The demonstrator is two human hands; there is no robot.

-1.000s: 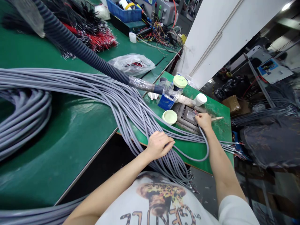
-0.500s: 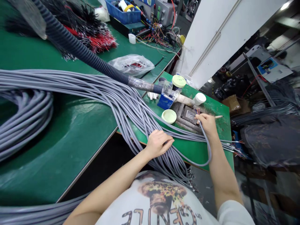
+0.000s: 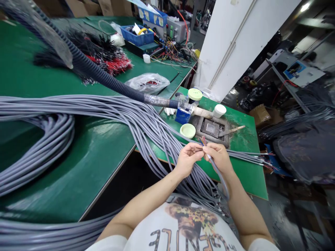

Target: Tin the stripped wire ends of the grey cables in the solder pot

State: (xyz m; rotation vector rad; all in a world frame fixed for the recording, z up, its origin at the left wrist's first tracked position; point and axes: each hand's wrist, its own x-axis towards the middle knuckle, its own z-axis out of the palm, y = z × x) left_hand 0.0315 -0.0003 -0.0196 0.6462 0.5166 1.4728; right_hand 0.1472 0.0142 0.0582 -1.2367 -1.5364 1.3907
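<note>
My right hand (image 3: 219, 157) pinches the end of one grey cable (image 3: 217, 171), whose coloured wire ends (image 3: 202, 140) stick up above my fingers. My left hand (image 3: 188, 158) meets it from the left, fingertips touching the same cable end. Both hands hover over the thick bundle of grey cables (image 3: 125, 115) that crosses the green table (image 3: 78, 157). Behind my hands sits a dark metal pot (image 3: 212, 128) with a flat stick (image 3: 231, 130) lying on its right edge.
A corrugated black hose (image 3: 104, 78) ends by a blue box (image 3: 182, 115). Pale green lids (image 3: 187, 130), a white cup (image 3: 219, 110), a plastic bag (image 3: 146, 83), red and black wire bundles (image 3: 104, 57) and a blue bin (image 3: 142, 35) lie behind. A white pillar (image 3: 230, 45) stands right.
My right hand pulled the cable end back from the pot toward me. My left hand lifted off the bundle and joined it at the cable tip. The view tilted upward.
</note>
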